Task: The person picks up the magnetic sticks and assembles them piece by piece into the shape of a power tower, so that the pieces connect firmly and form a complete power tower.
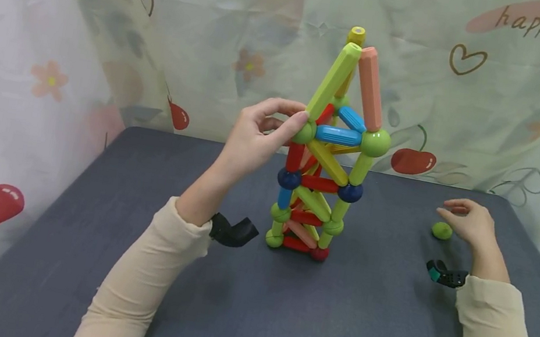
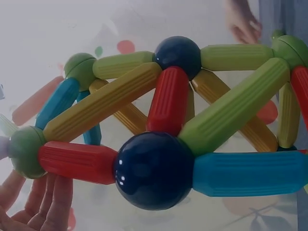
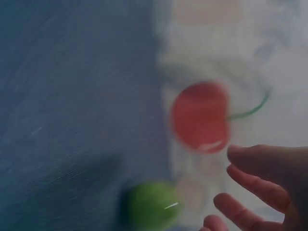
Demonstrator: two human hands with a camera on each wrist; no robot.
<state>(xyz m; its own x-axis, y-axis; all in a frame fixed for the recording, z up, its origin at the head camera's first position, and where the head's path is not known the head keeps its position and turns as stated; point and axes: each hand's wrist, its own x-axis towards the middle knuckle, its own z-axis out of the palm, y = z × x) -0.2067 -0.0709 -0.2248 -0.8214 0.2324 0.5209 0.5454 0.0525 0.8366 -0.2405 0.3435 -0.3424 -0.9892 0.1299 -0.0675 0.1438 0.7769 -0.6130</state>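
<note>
A tall tower of coloured magnetic rods [image 1: 337, 136] and balls [image 1: 289, 179] stands on the dark table. My left hand [image 1: 258, 140] holds the green ball [image 1: 305, 133] at the upper left corner of the tower, below a leaning light green rod [image 1: 334, 81]. In the left wrist view, the fingers [image 2: 57, 202] lie against that ball and the red rod [image 2: 77, 162]. A pink rod [image 1: 371, 87] tilts inward beside the green one. My right hand [image 1: 470, 224] hovers next to a loose green ball [image 1: 442, 230], fingers apart and holding nothing; a gap shows in the right wrist view.
The dark table [image 1: 362, 324] ends against a patterned cloth [image 1: 270, 33] behind and at the sides. A yellow rod [image 1: 357, 35] rises at the back of the tower top. Black wrist straps [image 1: 233, 231] sit on both arms.
</note>
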